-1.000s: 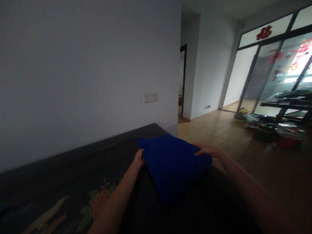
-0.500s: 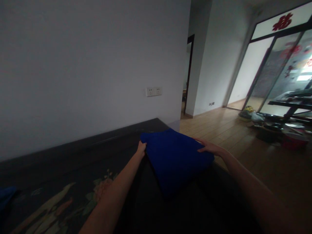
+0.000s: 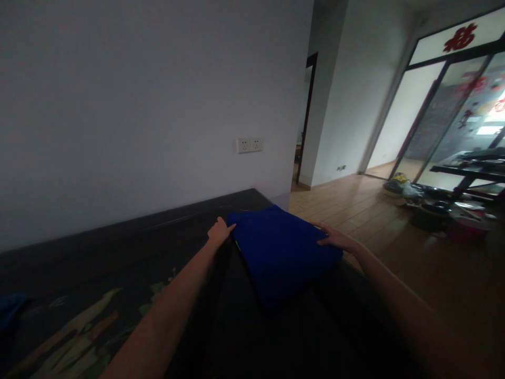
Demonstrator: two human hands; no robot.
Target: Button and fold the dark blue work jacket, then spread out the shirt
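Note:
A folded blue cloth [image 3: 278,250] lies on a dark table [image 3: 118,252] with a flower pattern, near the table's far right corner. My left hand [image 3: 220,230] is at the cloth's left edge with its fingers curled together, touching the edge. My right hand [image 3: 334,238] rests flat on the cloth's right side, fingers stretched out over the fabric.
A white wall with a double socket [image 3: 249,144] runs behind the table. To the right lie a wooden floor [image 3: 355,210], a dark doorway [image 3: 306,116], glass doors with red decorations, and a low dark table [image 3: 465,173] with bowls and clutter beneath. Another blue item [image 3: 10,308] sits at the far left.
The cloth has settled flatter on the table. My left hand slid slightly up and left along its edge; my right hand stayed on the right side. The view shifted a little.

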